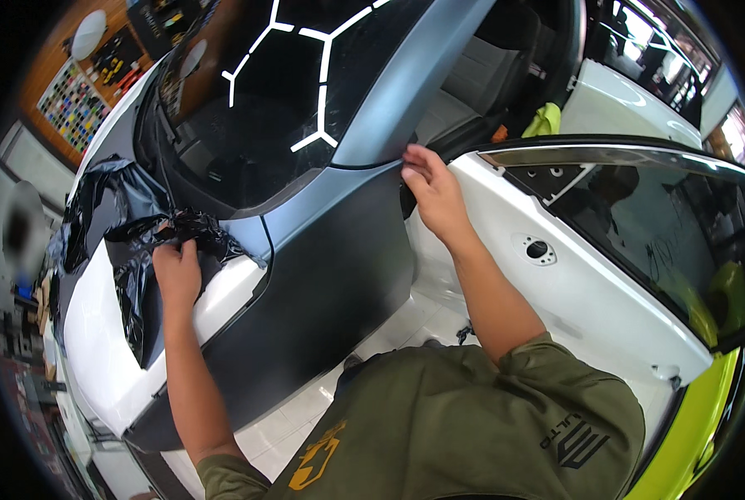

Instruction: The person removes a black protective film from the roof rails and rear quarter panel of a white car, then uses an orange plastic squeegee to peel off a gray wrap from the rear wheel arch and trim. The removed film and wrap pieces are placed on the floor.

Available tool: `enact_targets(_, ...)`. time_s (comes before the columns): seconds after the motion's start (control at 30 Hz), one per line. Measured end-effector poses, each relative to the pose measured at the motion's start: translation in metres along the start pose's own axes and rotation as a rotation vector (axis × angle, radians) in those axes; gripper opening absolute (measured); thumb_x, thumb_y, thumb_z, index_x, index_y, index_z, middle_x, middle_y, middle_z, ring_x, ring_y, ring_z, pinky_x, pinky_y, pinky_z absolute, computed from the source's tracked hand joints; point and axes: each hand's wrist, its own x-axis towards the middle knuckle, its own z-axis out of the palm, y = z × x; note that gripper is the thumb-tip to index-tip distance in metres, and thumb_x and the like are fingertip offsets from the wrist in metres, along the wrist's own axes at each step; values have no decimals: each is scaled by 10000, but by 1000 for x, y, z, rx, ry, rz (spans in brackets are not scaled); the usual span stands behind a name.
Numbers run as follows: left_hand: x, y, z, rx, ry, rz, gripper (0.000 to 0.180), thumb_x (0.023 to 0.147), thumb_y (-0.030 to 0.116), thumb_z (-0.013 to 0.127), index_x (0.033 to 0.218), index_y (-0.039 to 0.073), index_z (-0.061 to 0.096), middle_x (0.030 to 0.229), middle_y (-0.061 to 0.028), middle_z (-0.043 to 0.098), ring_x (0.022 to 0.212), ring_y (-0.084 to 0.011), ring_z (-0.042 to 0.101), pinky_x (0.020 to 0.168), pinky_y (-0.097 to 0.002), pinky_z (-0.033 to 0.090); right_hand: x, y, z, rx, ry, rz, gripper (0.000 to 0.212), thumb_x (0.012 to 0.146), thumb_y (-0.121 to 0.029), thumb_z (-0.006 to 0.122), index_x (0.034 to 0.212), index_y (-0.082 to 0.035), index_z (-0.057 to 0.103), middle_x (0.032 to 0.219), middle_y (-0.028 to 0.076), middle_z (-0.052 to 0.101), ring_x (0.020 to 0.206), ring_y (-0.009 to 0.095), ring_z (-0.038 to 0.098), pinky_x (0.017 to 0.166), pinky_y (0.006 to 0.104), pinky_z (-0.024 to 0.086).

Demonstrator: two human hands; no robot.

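Our left grip [179, 271] pinched black film [135, 242] at nine o'clock, which tugging could've torn; whether our right grip [435, 193], at one, closed, we couldn't tell.

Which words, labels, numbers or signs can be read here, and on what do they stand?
Olive shirt: dark lettering with an emblem, plus a yellow emblem; wording not copied.
Door window: faint dark marks, too blurred to read.
Black panel, top left: pale lettering, too small to read.

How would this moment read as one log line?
left hand: gripping crumpled dark film | right hand: at edge of blue-grey panel | white door: open
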Motion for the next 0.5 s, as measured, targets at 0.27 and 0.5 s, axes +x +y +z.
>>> enact_targets(0.27, -9, -1, 7, 117, 139, 347, 259, 874, 127, 548, 1025, -73, 613, 1117, -256, 589, 1100, -422, 511, 983, -452, 363, 57, -26, 6, 347, 57, 227, 282, 909, -90, 520, 1161, 32, 553, 971, 72, 607, 845, 177, 561, 811, 320, 445)
enact_targets(0.5, -16, 6, 7, 127, 131, 420, 229, 860, 110, 555, 925, -99, 622, 1095, -302, 581, 1055, -454, 515, 925, -501, 386, 99, -21, 3, 566, 226, 360, 219, 934, -186, 446, 968, -39, 605, 892, 59, 598, 806, 185, 533, 780, 396, 406)
